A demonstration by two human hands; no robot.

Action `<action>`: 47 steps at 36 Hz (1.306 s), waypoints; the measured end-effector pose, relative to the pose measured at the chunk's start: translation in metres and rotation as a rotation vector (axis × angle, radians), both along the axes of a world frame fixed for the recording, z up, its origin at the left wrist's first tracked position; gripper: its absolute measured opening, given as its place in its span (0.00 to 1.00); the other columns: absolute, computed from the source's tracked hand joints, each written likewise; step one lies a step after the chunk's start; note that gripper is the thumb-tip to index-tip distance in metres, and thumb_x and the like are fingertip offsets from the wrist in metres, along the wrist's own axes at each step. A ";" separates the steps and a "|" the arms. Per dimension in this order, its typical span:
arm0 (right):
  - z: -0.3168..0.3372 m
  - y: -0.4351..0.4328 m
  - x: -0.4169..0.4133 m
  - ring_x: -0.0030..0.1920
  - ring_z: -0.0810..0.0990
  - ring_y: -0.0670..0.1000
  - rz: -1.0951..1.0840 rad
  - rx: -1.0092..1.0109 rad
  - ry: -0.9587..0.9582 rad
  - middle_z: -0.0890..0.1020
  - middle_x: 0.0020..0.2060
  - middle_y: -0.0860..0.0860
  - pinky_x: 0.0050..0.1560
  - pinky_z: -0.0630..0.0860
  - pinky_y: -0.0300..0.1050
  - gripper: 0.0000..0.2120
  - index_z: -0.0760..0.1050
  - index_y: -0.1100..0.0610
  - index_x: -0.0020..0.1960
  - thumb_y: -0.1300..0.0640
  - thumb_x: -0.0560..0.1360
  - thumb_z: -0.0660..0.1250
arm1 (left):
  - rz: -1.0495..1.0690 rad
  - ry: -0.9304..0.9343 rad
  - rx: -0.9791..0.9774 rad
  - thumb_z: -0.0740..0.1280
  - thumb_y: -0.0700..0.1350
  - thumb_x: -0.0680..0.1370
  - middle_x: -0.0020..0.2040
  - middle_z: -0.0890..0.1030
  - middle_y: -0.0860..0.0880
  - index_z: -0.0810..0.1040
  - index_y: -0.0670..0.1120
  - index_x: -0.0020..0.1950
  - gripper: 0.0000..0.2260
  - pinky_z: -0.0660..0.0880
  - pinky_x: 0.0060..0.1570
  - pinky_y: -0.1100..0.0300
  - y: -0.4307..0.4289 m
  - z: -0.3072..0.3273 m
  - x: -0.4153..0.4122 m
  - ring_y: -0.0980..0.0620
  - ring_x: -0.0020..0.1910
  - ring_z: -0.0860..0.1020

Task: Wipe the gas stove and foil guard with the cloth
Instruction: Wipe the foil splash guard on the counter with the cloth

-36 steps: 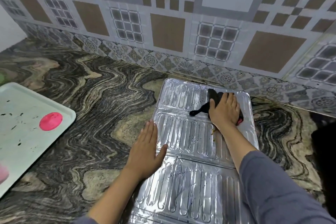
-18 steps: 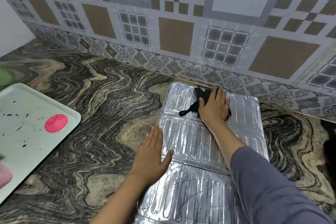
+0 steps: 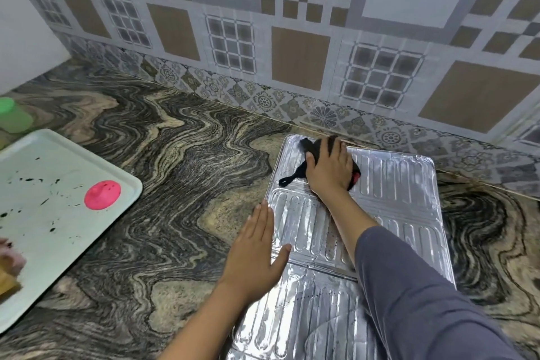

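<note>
A ribbed silver foil guard [image 3: 394, 207] lies flat on the marbled countertop, its far end near the tiled wall. My right hand [image 3: 328, 171] presses a dark cloth [image 3: 309, 149] with a red spot onto the guard's far left corner; a strip of the cloth trails out to the left. My left hand [image 3: 254, 254] lies flat, fingers together, on the guard's left edge with the thumb on the foil. The gas stove is not in view.
A pale tray [image 3: 58, 237] with dark specks sits at the left and carries a pink round lid [image 3: 102, 194]. A green container [image 3: 13, 117] stands behind it. The patterned tiled wall [image 3: 292, 38] rises just beyond the guard.
My right hand has slid the cloth from the guard's far middle toward its far left corner. My left hand stays on the left edge.
</note>
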State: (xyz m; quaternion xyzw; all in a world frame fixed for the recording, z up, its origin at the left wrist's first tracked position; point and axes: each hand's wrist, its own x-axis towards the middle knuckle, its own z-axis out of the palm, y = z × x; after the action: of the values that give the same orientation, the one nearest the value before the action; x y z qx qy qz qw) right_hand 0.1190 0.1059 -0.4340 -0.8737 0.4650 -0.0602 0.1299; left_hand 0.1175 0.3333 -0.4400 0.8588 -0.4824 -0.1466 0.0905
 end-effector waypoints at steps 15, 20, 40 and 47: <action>0.006 -0.025 -0.031 0.76 0.52 0.50 0.644 -0.084 0.068 0.55 0.76 0.48 0.75 0.48 0.47 0.24 0.55 0.52 0.75 0.47 0.81 0.50 | 0.034 -0.005 0.017 0.40 0.63 0.77 0.74 0.28 0.47 0.31 0.44 0.73 0.35 0.32 0.71 0.59 -0.002 0.002 -0.004 0.51 0.73 0.29; 0.008 -0.045 -0.070 0.75 0.55 0.50 0.412 -0.068 0.051 0.56 0.76 0.49 0.74 0.50 0.49 0.24 0.56 0.53 0.75 0.47 0.81 0.50 | 0.028 0.003 0.021 0.31 0.66 0.70 0.74 0.28 0.46 0.31 0.43 0.73 0.39 0.31 0.70 0.59 -0.003 0.003 -0.005 0.51 0.73 0.29; 0.002 -0.004 -0.079 0.75 0.49 0.60 -0.477 0.045 -0.046 0.51 0.76 0.60 0.73 0.44 0.58 0.28 0.51 0.59 0.75 0.48 0.80 0.51 | 0.014 -0.004 -0.019 0.36 0.65 0.74 0.74 0.30 0.47 0.32 0.43 0.74 0.36 0.33 0.72 0.59 -0.001 -0.002 -0.002 0.52 0.74 0.30; 0.005 0.003 -0.021 0.76 0.49 0.57 -0.221 0.025 -0.009 0.52 0.76 0.56 0.74 0.45 0.55 0.25 0.53 0.55 0.76 0.47 0.81 0.47 | 0.005 0.007 -0.049 0.37 0.65 0.74 0.75 0.31 0.47 0.33 0.43 0.74 0.37 0.37 0.75 0.57 -0.001 -0.009 0.002 0.52 0.74 0.31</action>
State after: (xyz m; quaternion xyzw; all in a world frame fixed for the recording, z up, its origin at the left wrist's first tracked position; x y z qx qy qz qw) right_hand 0.0980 0.1089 -0.4286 -0.8151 0.5587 -0.0725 0.1354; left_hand 0.1191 0.3326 -0.4489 0.8570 -0.4833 -0.1377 0.1135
